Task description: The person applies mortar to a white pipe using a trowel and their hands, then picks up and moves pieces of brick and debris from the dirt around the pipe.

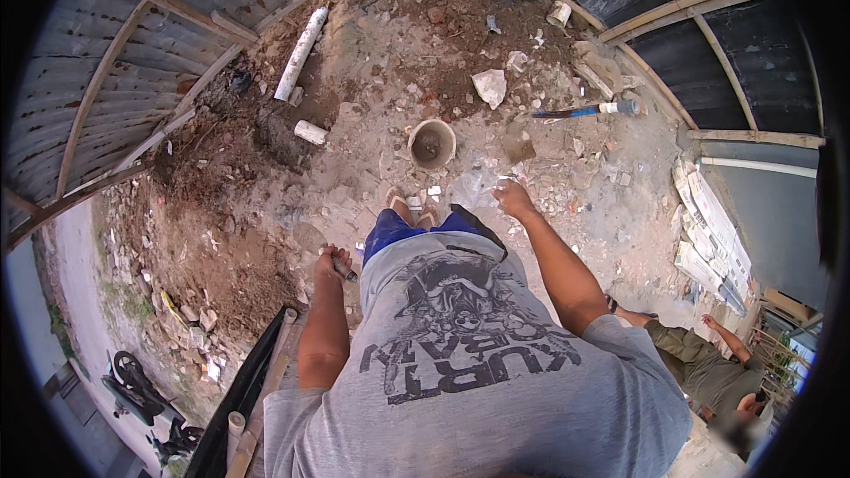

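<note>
My left hand (334, 261) is closed around the dark handle of what looks like a trowel (351, 276). A round, sandy-coloured patch beyond the fist may be its blade, which barely stands out from the soil. On the other side, my right hand (512, 198) is closed, fingers curled in; whatever may be in it is too small to make out. Beside that hand, a crumpled clear plastic sheet (471, 188) lies on the ground. A round bucket (413, 143) with greyish material inside stands just ahead of my sandalled feet, apart from both hands.
White pipe pieces (301, 53) and a pale stone slab (489, 88) lie on rubble-strewn soil. A blue-and-black tool (575, 111) rests farther right. Corrugated sheets (133, 62) and dark panels (708, 44) border the ground. Another person (708, 363) is at right, a motorcycle (137, 385) at left.
</note>
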